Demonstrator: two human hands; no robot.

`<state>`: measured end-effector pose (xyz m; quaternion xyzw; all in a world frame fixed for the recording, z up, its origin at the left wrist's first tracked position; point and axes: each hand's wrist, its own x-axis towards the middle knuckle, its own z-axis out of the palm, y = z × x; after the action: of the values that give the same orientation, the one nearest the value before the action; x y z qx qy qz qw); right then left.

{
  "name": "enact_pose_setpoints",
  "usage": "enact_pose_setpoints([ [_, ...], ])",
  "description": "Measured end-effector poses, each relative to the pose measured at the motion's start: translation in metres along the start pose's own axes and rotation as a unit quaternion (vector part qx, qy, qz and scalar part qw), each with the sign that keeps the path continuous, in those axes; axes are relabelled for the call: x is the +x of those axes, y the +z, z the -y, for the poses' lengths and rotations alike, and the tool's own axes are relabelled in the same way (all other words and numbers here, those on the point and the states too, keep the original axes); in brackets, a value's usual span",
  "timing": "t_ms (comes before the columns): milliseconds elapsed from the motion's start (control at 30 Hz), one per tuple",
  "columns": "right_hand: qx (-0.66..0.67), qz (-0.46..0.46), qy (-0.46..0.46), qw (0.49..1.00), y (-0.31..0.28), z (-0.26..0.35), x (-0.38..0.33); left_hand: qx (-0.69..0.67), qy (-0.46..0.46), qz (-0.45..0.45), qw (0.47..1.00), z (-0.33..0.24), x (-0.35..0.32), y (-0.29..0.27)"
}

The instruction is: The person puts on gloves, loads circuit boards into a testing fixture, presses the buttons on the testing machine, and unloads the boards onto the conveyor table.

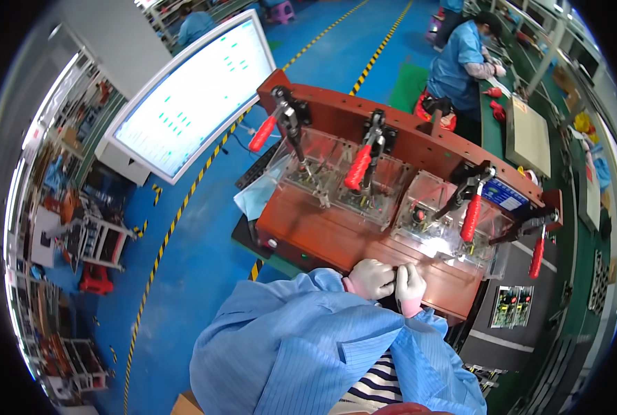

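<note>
My left hand [372, 279], in a white glove, is at the front edge of a red-brown test fixture [322, 225]. Right beside it is my right hand [411, 288], gloved the same way. Both have their fingers closed and pinched close together; a small dark bit shows between them, too small to name. Behind the hands, clear plastic covers [429, 190] stand on the fixture with circuit boards inside. Above them, toggle clamps with red handles [359, 167] are mounted along the fixture's upright back rail [419, 124].
A lit monitor [196, 97] stands at the far left of the fixture. To the right, bare circuit boards [512, 307] lie on a dark conveyor [505, 335]. A co-worker in blue [457, 66] sits at a green bench farther off. A light-blue cloth [256, 197] lies by the fixture's left end.
</note>
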<state>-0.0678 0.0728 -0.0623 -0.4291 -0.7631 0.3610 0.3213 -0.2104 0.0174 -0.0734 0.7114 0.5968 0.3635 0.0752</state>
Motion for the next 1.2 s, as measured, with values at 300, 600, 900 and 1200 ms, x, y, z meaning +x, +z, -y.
enact_pose_setpoints([
  [300, 0.036, -0.005, 0.011, 0.999, -0.003, -0.002, 0.003, 0.008, 0.012, 0.023, 1.000, 0.001, 0.002, 0.004],
  [600, 0.013, -0.012, 0.015, 1.000, -0.001, -0.020, 0.000, -0.012, -0.022, 0.008, 1.000, -0.011, 0.004, -0.001],
  [900, 0.038, 0.085, 0.033, 0.995, -0.011, 0.006, 0.010, 0.038, -0.088, -0.052, 0.994, -0.022, 0.002, 0.002],
  [1200, 0.031, 0.091, 0.025, 0.995, -0.012, 0.012, 0.009, 0.090, -0.123, -0.102, 0.983, -0.027, -0.004, 0.019],
])
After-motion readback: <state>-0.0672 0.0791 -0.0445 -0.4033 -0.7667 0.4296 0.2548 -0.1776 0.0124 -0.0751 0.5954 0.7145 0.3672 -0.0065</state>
